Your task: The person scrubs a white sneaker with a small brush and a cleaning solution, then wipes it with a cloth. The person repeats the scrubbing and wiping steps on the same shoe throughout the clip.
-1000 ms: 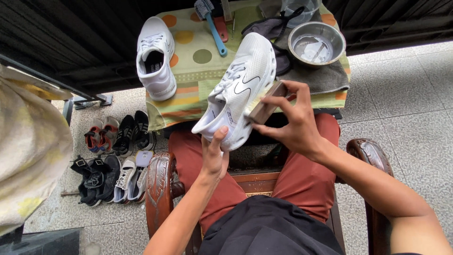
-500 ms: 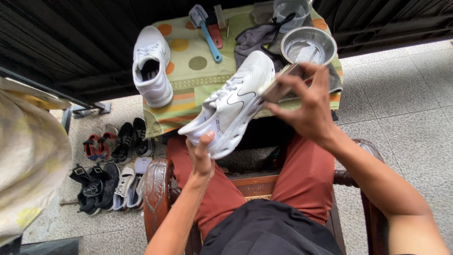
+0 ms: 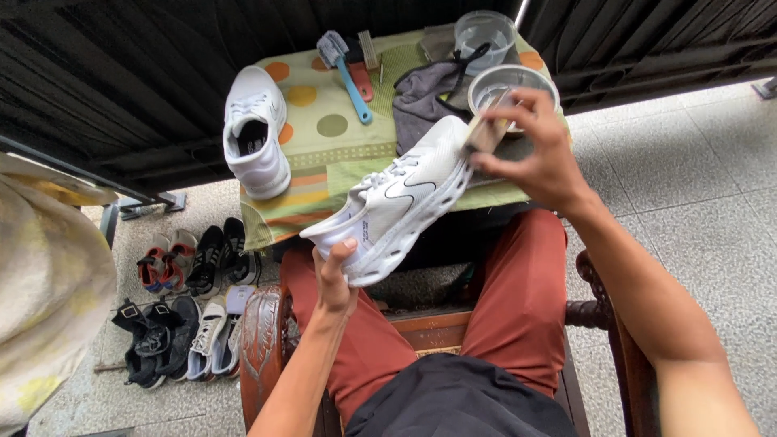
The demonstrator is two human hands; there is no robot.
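The left hand (image 3: 336,279) props a white sneaker (image 3: 392,202) up from below, fingers curled round the heel end and thumb up against the side. That tilts the shoe on a diagonal, toe pointing up and away toward the table (image 3: 324,150), side panel and sole edge turned to face the person. It hangs in the air above the lap, clear of the patterned cloth, so every part of its flank is within reach.

Now the right hand (image 3: 538,150): fingers pinched narrow round a small wooden-backed brush (image 3: 488,129), gripped at its upper end. The brush sits right at the toe of the sneaker, touching or just shy of it; from this angle I cannot tell which. Directly behind it is the steel bowl (image 3: 511,81), partly hidden by the hand, close enough that the brush is in easy range of it.

Everything else is laid out at arm's length on the table. The second white sneaker (image 3: 255,133) rests on its sole at the left edge, opening upward. A blue-handled brush (image 3: 346,65) lies in the middle, a grey cloth (image 3: 429,97) is bunched beside the bowl, and a clear plastic tub (image 3: 484,31) stands at the far edge.

Down on the tiled floor to the left, a cluster of other shoes (image 3: 182,303) waits beside the carved wooden chair arm (image 3: 263,340).
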